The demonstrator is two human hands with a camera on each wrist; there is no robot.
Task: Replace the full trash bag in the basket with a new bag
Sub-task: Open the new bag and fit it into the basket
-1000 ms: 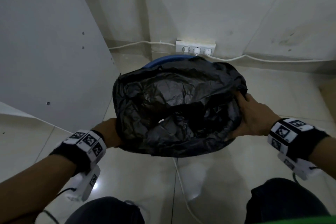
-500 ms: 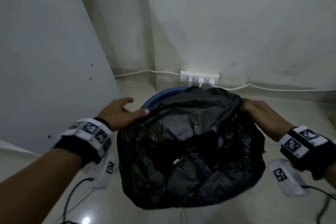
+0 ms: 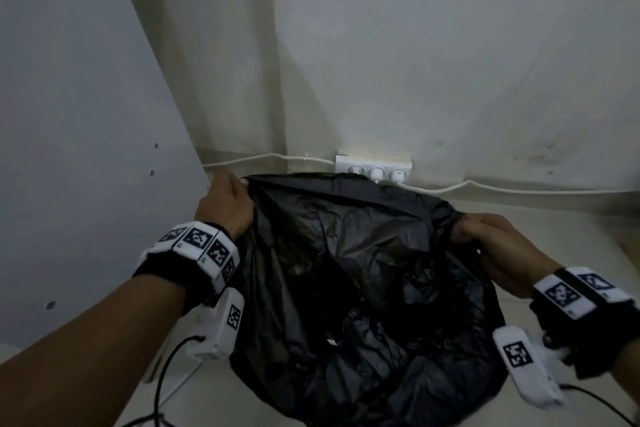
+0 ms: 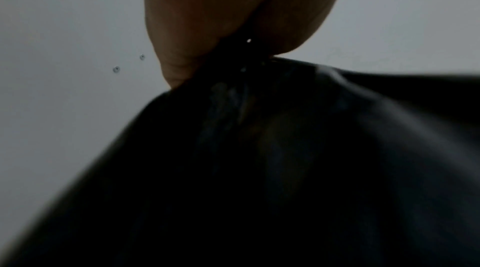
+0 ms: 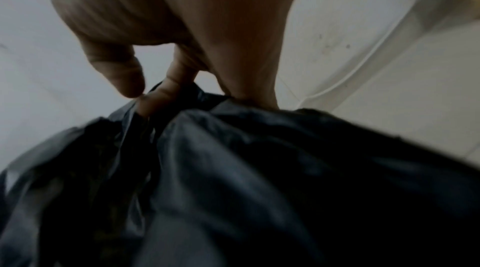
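Observation:
A black trash bag (image 3: 360, 288) hangs open-mouthed between my two hands, crumpled and bulging low. My left hand (image 3: 228, 204) grips the bag's rim at its far left corner; in the left wrist view the fingers (image 4: 187, 49) pinch a bunch of black plastic (image 4: 285, 158). My right hand (image 3: 491, 246) grips the rim on the right side, and the right wrist view shows its fingers (image 5: 166, 90) curled into the gathered plastic (image 5: 233, 168). The basket is hidden behind the bag.
A white power strip (image 3: 374, 168) with three plugs sits at the wall base just beyond the bag, its white cable (image 3: 519, 189) running along the floor. A grey panel (image 3: 79, 149) stands close on the left. Pale tiled floor (image 3: 571, 236) lies to the right.
Both hands moved from the bag's sides up to its rim and now grip it. The bag has risen and now covers the blue basket rim seen earlier.

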